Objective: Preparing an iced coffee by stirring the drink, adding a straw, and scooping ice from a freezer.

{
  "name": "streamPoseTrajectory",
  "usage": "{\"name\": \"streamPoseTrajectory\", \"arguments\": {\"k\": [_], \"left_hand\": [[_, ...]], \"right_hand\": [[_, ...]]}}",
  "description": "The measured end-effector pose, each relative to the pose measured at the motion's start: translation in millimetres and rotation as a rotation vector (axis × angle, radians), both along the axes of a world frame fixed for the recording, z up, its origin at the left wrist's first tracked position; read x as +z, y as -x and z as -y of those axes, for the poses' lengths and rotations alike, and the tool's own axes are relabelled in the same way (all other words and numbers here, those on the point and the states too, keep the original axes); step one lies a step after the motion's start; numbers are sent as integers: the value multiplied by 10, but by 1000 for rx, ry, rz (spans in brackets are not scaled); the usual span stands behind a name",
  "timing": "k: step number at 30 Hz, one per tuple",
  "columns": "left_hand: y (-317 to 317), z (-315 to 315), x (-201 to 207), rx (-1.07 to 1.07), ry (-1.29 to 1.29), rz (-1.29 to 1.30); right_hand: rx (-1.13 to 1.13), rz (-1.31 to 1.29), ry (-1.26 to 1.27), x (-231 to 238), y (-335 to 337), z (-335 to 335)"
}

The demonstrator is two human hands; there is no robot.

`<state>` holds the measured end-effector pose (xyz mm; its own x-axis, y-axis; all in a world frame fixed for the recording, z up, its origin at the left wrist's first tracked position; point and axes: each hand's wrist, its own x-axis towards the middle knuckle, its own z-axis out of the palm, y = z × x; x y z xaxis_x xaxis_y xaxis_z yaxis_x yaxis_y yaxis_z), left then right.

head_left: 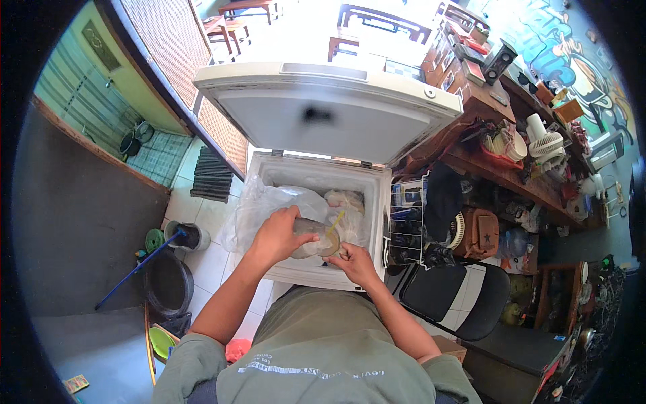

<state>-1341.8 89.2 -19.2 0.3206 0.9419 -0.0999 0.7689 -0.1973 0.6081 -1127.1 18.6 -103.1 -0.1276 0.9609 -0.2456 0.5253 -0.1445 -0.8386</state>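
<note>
Olive-green shirt cloth (316, 350) is seen closest. Beyond it, a translucent container (308, 248) is held over the open white chest freezer (383, 222), its long axis apparently laid left to right between the hands. Its left side is grasped by the left hand (274, 236), thumb on top. Its right end is met by the right hand's (356, 264) curled fingers; whether it is pinched cannot be told. Beside it, a yellow stick (335, 223) is seen; behind, a clear plastic bag (289, 196).
</note>
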Motion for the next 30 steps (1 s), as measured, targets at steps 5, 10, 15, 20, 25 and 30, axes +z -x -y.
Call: {"name": "streamPoseTrajectory", "arguments": {"k": [5, 10, 15, 20, 25, 30], "left_hand": [[5, -25, 24, -19, 16, 27], [9, -57, 74, -18, 33, 57], [223, -203, 36, -16, 46, 220], [598, -402, -70, 126, -164, 199], [756, -284, -1127, 42, -172, -88], [485, -116, -2104, -83, -7, -335]], "right_hand": [[-33, 3, -64, -62, 14, 44], [-67, -3, -89, -91, 18, 84], [-132, -66, -17, -112, 35, 146], [-182, -86, 14, -106, -23, 198], [-206, -86, 48, -120, -56, 226], [-238, -30, 102, -60, -62, 244]]}}
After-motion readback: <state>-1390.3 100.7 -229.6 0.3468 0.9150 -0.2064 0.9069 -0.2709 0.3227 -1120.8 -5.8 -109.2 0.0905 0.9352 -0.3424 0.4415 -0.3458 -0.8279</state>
